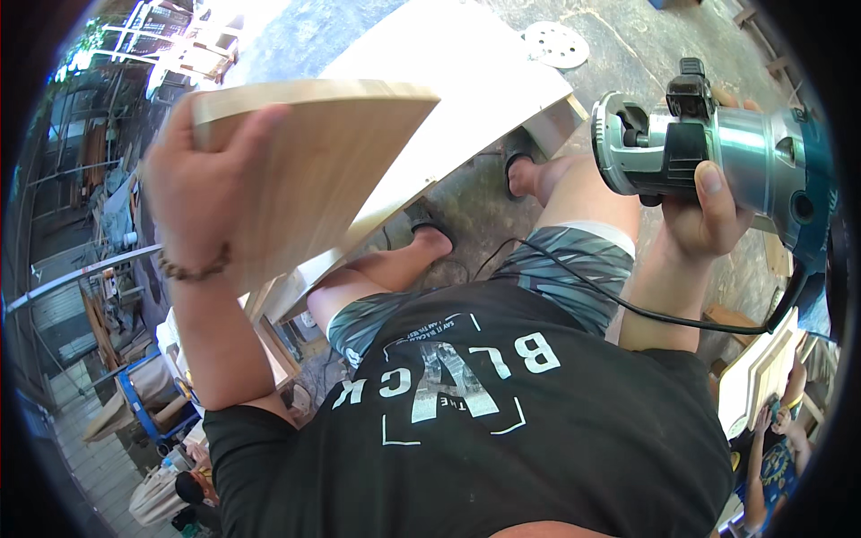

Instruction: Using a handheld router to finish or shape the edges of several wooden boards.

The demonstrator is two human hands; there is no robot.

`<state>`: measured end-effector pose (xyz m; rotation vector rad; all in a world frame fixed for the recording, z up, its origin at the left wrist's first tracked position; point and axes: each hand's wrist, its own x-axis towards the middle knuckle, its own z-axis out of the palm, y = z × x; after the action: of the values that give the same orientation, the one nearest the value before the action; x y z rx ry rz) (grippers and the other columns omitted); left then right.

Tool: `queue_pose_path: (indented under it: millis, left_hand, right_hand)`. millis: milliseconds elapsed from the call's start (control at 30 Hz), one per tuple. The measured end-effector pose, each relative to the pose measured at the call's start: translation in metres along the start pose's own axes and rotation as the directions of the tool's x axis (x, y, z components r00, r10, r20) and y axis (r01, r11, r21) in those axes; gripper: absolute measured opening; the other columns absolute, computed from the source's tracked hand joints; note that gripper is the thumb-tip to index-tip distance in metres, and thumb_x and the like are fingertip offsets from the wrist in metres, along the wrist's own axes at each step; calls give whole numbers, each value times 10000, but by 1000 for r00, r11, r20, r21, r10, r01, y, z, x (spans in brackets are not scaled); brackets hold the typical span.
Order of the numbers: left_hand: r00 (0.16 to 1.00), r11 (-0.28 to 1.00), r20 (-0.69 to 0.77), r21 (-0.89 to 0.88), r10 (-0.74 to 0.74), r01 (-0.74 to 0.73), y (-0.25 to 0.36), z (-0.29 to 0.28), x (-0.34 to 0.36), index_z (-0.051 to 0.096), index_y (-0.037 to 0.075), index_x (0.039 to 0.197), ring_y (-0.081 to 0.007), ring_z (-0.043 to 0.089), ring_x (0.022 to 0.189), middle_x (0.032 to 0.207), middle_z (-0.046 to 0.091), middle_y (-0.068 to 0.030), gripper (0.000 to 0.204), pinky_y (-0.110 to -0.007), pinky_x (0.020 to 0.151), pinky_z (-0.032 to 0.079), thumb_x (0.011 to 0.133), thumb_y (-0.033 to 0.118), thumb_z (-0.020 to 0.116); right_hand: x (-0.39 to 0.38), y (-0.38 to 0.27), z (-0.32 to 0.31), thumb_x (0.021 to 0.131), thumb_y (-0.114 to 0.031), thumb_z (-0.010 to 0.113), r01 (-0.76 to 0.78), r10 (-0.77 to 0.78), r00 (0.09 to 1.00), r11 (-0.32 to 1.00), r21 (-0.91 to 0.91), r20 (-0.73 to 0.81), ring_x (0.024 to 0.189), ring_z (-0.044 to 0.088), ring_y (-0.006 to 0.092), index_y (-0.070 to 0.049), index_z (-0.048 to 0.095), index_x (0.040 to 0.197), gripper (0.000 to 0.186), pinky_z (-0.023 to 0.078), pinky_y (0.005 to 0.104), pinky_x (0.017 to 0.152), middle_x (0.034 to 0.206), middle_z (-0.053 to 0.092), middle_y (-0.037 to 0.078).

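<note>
My left hand (202, 184) grips a pale wooden board (336, 152) by its edge, thumb on the face toward me and fingers behind. The board is tilted up on the left, with a curved top edge. On the right my right hand (717, 211) is wrapped round a trim router (744, 143). It has a silver metal body, a teal motor end and a black clamp, and its round base faces left toward the board. The board and router are apart. A black cord (664, 316) hangs from the router and loops across my lap.
Before my legs stands a white-topped bench (448, 99). A round white disc with holes (556, 45) lies beyond its right corner. At lower right another person (776, 457) works at a pale panel (758, 372); a second person (197, 484) is at lower left near a blue frame (148, 399).
</note>
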<state>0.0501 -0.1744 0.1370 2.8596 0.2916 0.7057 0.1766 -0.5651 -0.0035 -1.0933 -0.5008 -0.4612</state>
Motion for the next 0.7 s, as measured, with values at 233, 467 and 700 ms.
queue_pose_path:
  millis: [233, 467, 700]
  left_hand:
    - [873, 915, -479, -386, -95, -112, -99, -26, -54, 695, -19, 1089, -131, 652, 883, 975, 710, -41, 575, -287, 806, 526, 869, 480, 876]
    - [779, 797, -535, -599, -327, -76, -166, 4, -138, 659, -33, 1104, -142, 635, 947, 1023, 695, -57, 662, -286, 835, 508, 888, 571, 823]
    - [893, 772, -292, -629, -342, 90, -185, -38, -160, 651, 28, 1126, -135, 633, 945, 1019, 671, -25, 603, -289, 850, 512, 867, 533, 857]
  right_hand:
    - [11, -18, 33, 761, -94, 751, -4, -2, 996, 998, 66, 89, 1258, 596, 355, 80, 411, 1491, 824, 480, 483, 1117, 1380, 571, 278]
    - [70, -44, 95, 750, -125, 832, 46, -99, 892, 990, 130, 441, 1220, 622, 296, 97, 472, 1454, 821, 494, 413, 1052, 1353, 617, 246]
    - [95, -56, 203, 705, -220, 890, 128, -187, 726, 982, 138, 662, 1132, 645, 249, 57, 489, 1429, 873, 533, 380, 974, 1277, 631, 184]
